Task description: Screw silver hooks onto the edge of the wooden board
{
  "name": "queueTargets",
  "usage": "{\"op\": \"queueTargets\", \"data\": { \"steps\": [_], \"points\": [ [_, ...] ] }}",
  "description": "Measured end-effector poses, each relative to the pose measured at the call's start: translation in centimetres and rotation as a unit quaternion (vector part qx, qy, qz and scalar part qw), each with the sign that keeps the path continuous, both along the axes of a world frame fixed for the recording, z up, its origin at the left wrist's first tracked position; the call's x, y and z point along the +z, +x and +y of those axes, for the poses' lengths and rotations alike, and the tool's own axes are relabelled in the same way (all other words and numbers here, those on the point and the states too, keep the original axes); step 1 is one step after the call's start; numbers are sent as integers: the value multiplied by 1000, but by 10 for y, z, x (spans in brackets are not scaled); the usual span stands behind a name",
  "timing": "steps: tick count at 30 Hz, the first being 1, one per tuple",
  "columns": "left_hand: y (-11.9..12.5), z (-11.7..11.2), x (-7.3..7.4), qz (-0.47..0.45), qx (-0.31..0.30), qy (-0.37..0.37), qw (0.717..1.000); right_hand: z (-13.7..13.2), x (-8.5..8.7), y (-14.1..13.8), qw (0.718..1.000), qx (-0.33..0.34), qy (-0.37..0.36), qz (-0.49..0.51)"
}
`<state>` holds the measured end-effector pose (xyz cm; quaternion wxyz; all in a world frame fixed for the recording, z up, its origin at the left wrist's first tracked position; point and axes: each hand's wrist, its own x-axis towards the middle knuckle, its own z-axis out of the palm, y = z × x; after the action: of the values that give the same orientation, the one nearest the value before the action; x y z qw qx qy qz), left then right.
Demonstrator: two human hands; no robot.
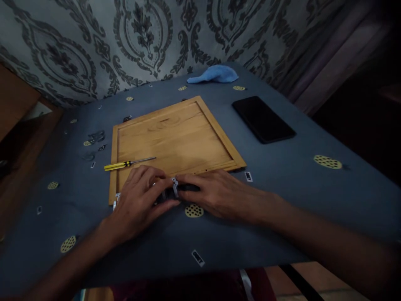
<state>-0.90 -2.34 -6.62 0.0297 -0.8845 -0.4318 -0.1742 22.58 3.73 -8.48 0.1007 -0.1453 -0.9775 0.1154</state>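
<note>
A small silver metal fitting [175, 187], hinge-like in shape, sits between my fingertips at the near edge of a framed wooden panel [169, 138]. My left hand [138, 198] is closed around its left side, thumb and fingers pinching; part of the fitting is hidden behind them. From the right, my right hand [216, 192] pinches the same piece with thumb and forefinger. A second silver fitting [115, 201] shows at the panel's near left corner, partly covered by my left hand. Across the panel's left rim lies a screwdriver [125, 164] with a yellow and black handle.
A black phone or tablet [263, 119] lies right of the panel. Towards the wall is a crumpled blue cloth [214, 74]. Small dark and clear pieces [96, 136] are scattered to the left on the patterned tablecloth [150, 251]. Wooden furniture [19, 100] stands at far left.
</note>
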Motion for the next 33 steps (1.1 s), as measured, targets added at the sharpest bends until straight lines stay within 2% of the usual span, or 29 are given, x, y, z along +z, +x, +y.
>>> {"op": "queueTargets", "data": {
  "steps": [5, 10, 14, 17, 19, 21, 23, 27, 33],
  "points": [
    [0, 1, -1, -1, -8, 9, 1000, 0, -3, 1, 1000, 3, -21, 23],
    [1, 2, -4, -7, -11, -3, 1000, 1, -4, 0, 1000, 3, -1, 9],
    [-3, 2, 3, -22, 7, -11, 1000, 0, -2, -1, 1000, 6, 16, 8],
    [-21, 8, 16, -53, 55, -22, 997, 0, -3, -1, 999, -2, 34, 20],
    [-43, 15, 23, -55, 116, -25, 991, 0, -5, -1, 998, -6, 46, 32],
    [-70, 22, 26, -26, 188, -45, 981, 0, -8, -1, 998, -7, 55, 41],
    [-94, 26, 24, 4, 229, -96, 969, 0, -9, -1, 997, -6, 62, 47],
    [-116, 27, 15, 4, 240, -135, 961, -1, -6, -1, 997, -6, 71, 37],
    [-112, 28, 13, -36, 233, -174, 956, 0, -5, -2, 997, -5, 75, 13]
  ]
}}
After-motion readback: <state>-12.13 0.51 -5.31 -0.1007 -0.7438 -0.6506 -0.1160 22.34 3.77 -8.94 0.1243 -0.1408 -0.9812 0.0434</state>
